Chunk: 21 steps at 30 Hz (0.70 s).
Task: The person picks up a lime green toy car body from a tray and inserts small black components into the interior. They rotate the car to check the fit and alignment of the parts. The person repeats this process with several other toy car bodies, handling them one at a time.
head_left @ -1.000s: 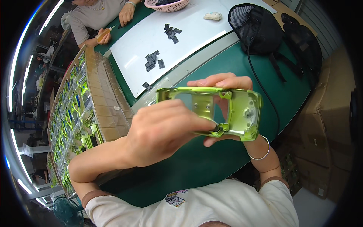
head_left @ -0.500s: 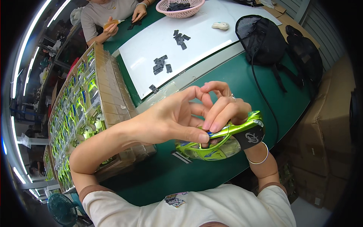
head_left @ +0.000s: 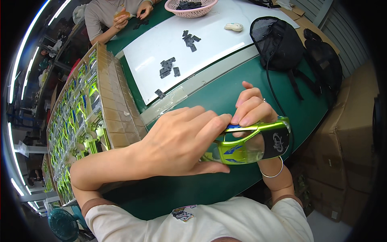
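A shiny lime-green plastic shell, like a toy car body, is held in the air above the table. It has clear window areas, blue markings and a black panel at its right end. My left hand is closed round its left end, with the thumb along the lower side and the fingers over the top. Fingers of my right hand are bent and pinch at the shell's upper edge, beside a blue strip. The fingertips of both hands nearly meet there. My left hand hides the shell's left end.
Left of me stands a cardboard box filled with similar green shells. Ahead, black pieces lie on a white board on the green table. A pink basket, a black mesh bag and a co-worker's hands are farther off.
My left hand has turned palm down and shifted its hold onto the shell's left end. The shell has moved slightly right, and my right fingers have moved along its upper edge.
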Available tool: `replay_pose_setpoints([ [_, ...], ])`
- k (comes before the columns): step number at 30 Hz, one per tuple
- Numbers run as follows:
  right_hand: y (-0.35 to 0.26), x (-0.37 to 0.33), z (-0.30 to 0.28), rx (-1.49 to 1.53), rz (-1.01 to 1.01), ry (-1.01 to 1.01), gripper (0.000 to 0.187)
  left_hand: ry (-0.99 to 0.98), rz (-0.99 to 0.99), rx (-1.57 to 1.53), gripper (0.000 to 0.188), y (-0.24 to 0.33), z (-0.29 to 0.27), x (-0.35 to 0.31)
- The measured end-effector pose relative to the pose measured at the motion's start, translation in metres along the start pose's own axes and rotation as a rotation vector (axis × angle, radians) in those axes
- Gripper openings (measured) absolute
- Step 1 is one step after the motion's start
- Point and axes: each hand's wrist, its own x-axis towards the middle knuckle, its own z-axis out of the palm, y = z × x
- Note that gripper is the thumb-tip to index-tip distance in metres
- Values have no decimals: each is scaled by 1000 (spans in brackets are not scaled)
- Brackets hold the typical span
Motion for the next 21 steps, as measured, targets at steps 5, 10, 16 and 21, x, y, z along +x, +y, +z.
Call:
replay_pose_setpoints([
  [5,-1,-2,14,138,56,102,24,65,20,80,64,4,4,-1],
  [10,-8,-1,10,30,28,12,28,92,52,67,64,6,8,-5],
  [16,-10,-2,6,70,68,-4,27,22,50,64,59,12,3,-3],
  [21,-4,2,4,181,100,4,25,72,23,-34,57,9,2,0],
])
